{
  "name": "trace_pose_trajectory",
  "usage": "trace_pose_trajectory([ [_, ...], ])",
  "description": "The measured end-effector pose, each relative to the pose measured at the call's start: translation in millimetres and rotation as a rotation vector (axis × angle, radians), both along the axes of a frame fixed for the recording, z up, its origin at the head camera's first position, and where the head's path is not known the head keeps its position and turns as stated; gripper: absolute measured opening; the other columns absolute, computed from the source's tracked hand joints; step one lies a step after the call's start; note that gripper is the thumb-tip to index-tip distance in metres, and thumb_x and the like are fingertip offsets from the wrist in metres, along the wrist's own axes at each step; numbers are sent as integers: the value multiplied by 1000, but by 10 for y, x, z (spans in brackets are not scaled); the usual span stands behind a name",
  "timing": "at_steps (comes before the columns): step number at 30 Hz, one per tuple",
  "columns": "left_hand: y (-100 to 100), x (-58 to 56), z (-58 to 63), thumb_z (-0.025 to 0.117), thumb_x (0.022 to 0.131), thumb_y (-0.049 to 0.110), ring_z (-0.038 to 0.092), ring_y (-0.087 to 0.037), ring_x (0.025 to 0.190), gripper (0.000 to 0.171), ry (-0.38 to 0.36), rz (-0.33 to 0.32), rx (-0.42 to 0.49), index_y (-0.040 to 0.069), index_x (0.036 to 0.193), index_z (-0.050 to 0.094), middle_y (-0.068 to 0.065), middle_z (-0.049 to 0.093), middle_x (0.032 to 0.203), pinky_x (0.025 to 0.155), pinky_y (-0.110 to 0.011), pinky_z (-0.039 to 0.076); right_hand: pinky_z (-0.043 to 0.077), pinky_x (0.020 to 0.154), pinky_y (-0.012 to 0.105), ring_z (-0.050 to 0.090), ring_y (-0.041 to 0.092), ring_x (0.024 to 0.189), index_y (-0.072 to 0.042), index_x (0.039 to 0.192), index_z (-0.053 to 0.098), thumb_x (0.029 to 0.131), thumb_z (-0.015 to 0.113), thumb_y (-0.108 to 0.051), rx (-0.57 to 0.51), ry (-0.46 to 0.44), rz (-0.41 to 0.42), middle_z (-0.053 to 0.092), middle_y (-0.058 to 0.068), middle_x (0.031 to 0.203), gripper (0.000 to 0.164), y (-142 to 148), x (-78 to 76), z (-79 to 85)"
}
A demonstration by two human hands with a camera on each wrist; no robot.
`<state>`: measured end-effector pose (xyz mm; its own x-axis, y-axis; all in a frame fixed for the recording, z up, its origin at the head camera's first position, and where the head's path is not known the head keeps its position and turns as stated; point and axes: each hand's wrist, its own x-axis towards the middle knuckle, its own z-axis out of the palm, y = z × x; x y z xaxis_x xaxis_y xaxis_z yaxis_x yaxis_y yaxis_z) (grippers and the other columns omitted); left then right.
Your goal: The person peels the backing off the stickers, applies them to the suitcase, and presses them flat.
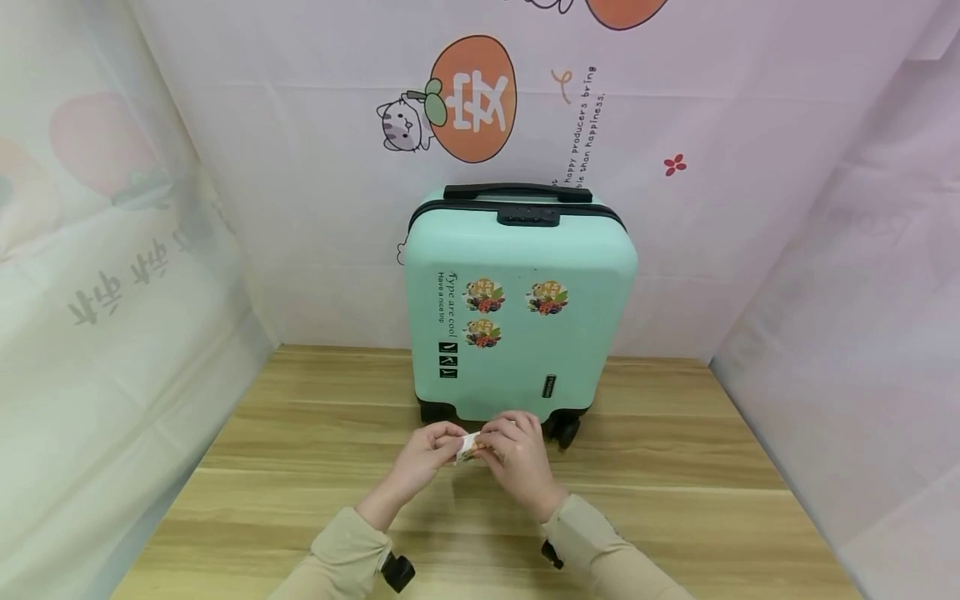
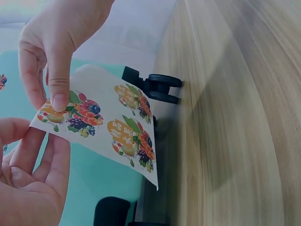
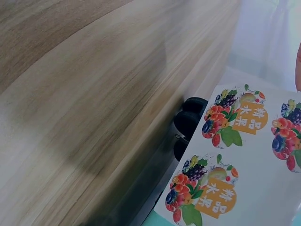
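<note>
Right hand [image 1: 520, 457], thumb atop sticker sheet [image 2: 107, 117]

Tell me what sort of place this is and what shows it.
Probably a small makeshift booth, perhaps set up for filming: printed cloth hangs on three sides of a wood-grain table, where a mint-green suitcase stands upright.

In the head view, the right hand [image 1: 519, 454] hides much of the sheet [image 1: 467, 448]; the badge [image 1: 549, 386] beyond that hand is too small to read. The left wrist view crops the left hand [image 2: 35, 188]; the right wrist view shows only a sliver of finger [image 3: 298, 73], its hand unclear.
</note>
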<state>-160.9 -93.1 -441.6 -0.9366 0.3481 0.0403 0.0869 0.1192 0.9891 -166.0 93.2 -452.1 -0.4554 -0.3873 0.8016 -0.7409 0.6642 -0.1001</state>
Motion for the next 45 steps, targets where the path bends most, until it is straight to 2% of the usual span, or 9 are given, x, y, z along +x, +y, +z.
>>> trace_pose_trajectory([
  [5,8,2,15,53,96,12,62,-15,84,23,23,4,-41,-7,107,60,-23,69,102,76,-29,50,43,83,39,57,19,90,-16,72,72,59,88,-15,-6,-24,-22,68,-4,81,21,-11,17,18],
  [11,21,-17,-10,53,95,9,62,-16,85,22,39,8,-50,-8,106,60,-23,69,102,82,-38,51,44,83,39,58,18,88,-17,70,71,60,88,-12,-6,-61,-31,68,-4,80,21,-21,15,33],
  [20,22,-20,-40,53,95,11,60,-14,81,21,45,25,-65,-7,104,62,-22,69,96,79,-36,50,44,83,39,56,17,88,-17,71,66,62,87,-9,8,-168,-27,66,-5,82,25,-50,18,29],
  [25,18,-7,-50,53,95,11,59,-9,78,24,38,37,-49,-9,105,61,-24,69,98,74,-28,50,44,79,37,55,16,88,-18,71,61,63,86,-6,13,-213,-35,64,-5,83,29,-70,41,20],
  [29,24,1,-64,53,95,10,61,-8,81,25,25,49,-20,-11,107,60,-25,68,101,77,-27,52,44,75,35,55,16,86,-18,70,58,65,86,-8,23,-193,-41,62,-5,82,30,-71,48,0],
  [36,33,-7,-82,53,96,10,65,-14,88,26,1,73,19,-11,109,59,-24,68,102,87,-38,54,45,77,35,55,15,87,-17,80,66,64,86,-15,5,-118,-7,63,-5,83,25,-41,35,-20],
  [41,37,-14,-60,53,96,10,66,-16,90,26,-13,89,51,-12,110,58,-25,68,103,88,-41,54,45,81,37,56,16,90,-17,79,67,65,85,-11,-1,-75,20,64,-3,86,23,-22,26,-24],
  [45,54,-25,-42,52,96,7,67,-19,90,25,-26,97,81,-13,109,57,-26,67,103,84,-37,55,46,80,36,57,16,88,-17,79,68,66,85,-9,6,-45,26,65,-3,85,23,-15,16,-26],
])
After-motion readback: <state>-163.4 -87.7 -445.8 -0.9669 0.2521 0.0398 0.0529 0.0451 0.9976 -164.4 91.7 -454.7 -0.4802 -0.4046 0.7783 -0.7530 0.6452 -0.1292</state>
